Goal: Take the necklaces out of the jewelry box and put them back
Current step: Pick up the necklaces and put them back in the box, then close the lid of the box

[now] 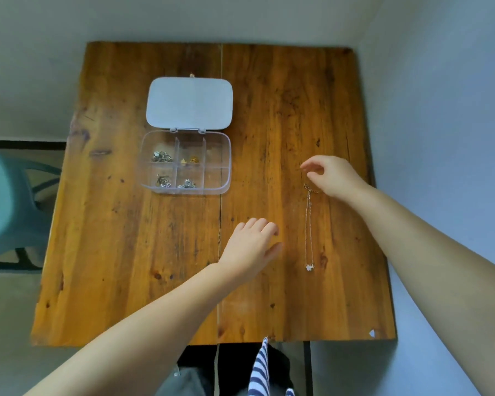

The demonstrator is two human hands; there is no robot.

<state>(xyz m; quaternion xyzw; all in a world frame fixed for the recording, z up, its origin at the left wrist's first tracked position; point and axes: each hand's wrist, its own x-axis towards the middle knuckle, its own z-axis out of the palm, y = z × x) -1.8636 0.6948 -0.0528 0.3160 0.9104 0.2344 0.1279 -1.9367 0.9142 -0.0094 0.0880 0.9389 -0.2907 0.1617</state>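
Observation:
A clear plastic jewelry box [226,150] lies open on the wooden table [126,252], its white lid [189,102] folded back. Several of its compartments hold small heaps of silver and gold jewelry [162,156]. A thin gold necklace [308,224] with a small white flower pendant lies stretched straight on the table to the right. My right hand [330,175] hovers just above the necklace's clasp end, fingers loosely curled, holding nothing. My left hand [253,242] is over the table left of the chain, fingers relaxed and empty.
A teal plastic chair [9,207] stands left of the table. Walls close in behind and to the right. A striped cloth [259,370] hangs at the table's near edge.

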